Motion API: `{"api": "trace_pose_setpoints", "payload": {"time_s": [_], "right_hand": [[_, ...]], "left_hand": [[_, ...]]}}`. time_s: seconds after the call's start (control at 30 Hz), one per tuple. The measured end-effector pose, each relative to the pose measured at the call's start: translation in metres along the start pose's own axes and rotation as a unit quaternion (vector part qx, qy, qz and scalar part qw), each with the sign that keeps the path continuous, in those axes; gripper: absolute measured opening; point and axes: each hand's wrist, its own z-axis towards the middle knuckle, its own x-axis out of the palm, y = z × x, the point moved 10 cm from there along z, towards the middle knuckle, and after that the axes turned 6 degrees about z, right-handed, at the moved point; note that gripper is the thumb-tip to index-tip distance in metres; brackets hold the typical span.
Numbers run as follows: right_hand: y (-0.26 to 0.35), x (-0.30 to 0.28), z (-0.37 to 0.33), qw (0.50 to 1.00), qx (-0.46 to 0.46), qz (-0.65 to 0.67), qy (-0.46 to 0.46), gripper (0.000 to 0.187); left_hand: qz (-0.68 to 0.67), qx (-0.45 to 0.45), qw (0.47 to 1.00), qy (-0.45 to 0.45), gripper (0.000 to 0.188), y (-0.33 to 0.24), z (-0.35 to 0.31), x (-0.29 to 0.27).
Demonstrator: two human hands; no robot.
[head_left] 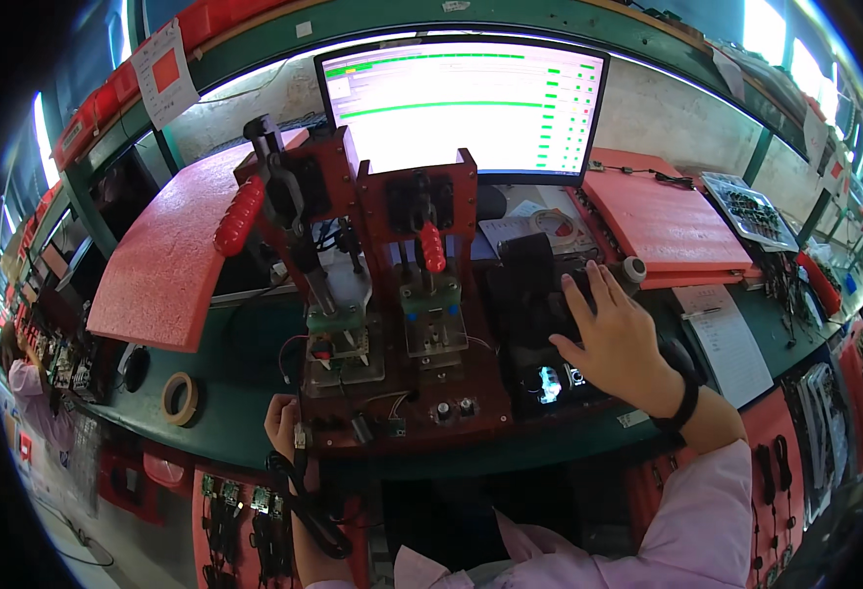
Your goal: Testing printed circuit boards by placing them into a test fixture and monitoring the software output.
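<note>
My right hand (pixel 616 344), a black band round its wrist, reaches over a dark device (pixel 549 294) to the right of the fixture. Its fingers are spread and hold nothing. At the front left corner of the dark red test fixture (pixel 461 402), my left hand (pixel 281 424) is closed round the plug end of a black cable (pixel 306 510), whose coil hangs beside the wrist. Two toggle clamps with red handles rise from the fixture: the left handle (pixel 240 216) slants outward, while the right handle (pixel 432 247) points down. A small circuit board (pixel 338 348) sits beneath the left clamp.
Behind the fixture stands a lit monitor (pixel 461 108). Pink foam sheets (pixel 156 255) lean at left, and more foam (pixel 662 216) lies at right. A tape roll (pixel 179 399), a written sheet (pixel 726 344) and trays of cabled boards (pixel 240 520) surround the work area. Another person (pixel 34 393) is far left.
</note>
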Motion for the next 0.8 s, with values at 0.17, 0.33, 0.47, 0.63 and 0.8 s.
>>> {"api": "trace_pose_setpoints", "payload": {"time_s": [0.17, 0.33, 0.47, 0.63, 0.8], "right_hand": [[-0.016, 0.034, 0.031, 0.999, -0.034, 0.024, 0.004, 0.061], [-0.064, 0.103, 0.103, 0.977, 0.008, 0.171, 0.129, 0.058], [-0.055, 0.119, 0.116, 0.959, 0.073, 0.119, 0.248, 0.061], [-0.055, 0.123, 0.123, 0.981, 0.081, 0.087, 0.150, 0.063], [-0.053, 0.112, 0.120, 0.995, 0.034, 0.075, 0.059, 0.066]], "left_hand": [[-0.016, 0.030, 0.999, 0.012, 0.017, 0.036, 0.014, -0.017], [-0.017, 0.030, 0.999, 0.001, 0.016, 0.033, 0.014, -0.014], [-0.012, 0.033, 0.999, -0.009, 0.015, 0.025, 0.012, -0.014], [-0.064, 0.004, 0.998, -0.018, 0.015, 0.017, 0.007, -0.011], [-0.087, -0.018, 0.996, -0.019, 0.012, -0.006, -0.002, 0.006]]}}
